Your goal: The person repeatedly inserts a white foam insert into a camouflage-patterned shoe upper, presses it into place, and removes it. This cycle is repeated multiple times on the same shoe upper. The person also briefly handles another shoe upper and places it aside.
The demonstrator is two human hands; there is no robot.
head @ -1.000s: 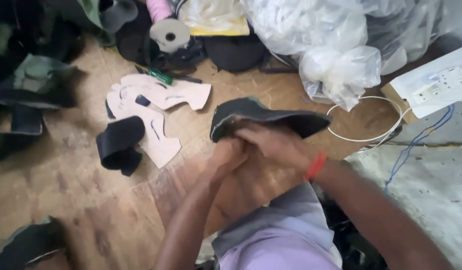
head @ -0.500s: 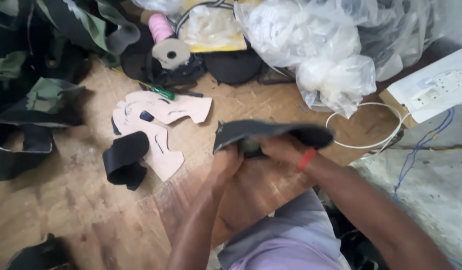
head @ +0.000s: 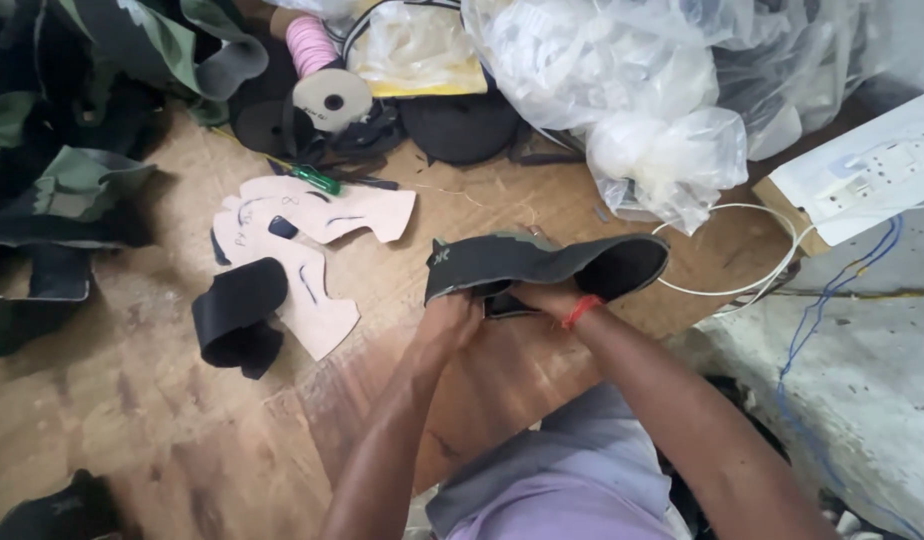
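Observation:
A dark camouflage fabric piece [head: 542, 258] with a black lining, curved like part of a shoe upper, is held flat above the wooden board [head: 162, 400]. My left hand [head: 450, 318] grips it from below near its left end. My right hand [head: 544, 298], with a red band on the wrist, holds it from below near the middle; its fingers are mostly hidden under the fabric. A small black piece [head: 500, 304] shows between my two hands.
Beige paper patterns [head: 317, 215] and a folded black strip [head: 237, 315] lie to the left. A green-handled tool [head: 317, 180], a pink thread spool [head: 312, 45], black rolls, clear plastic bags [head: 632, 90], a white cable loop [head: 752, 270], a socket board [head: 862, 175] and camouflage fabric [head: 72, 180] ring the board.
The view has shifted, so everything sits lower and further right in frame. My hands have turned the camouflage piece and moved underneath it, with the piece now lying flatter.

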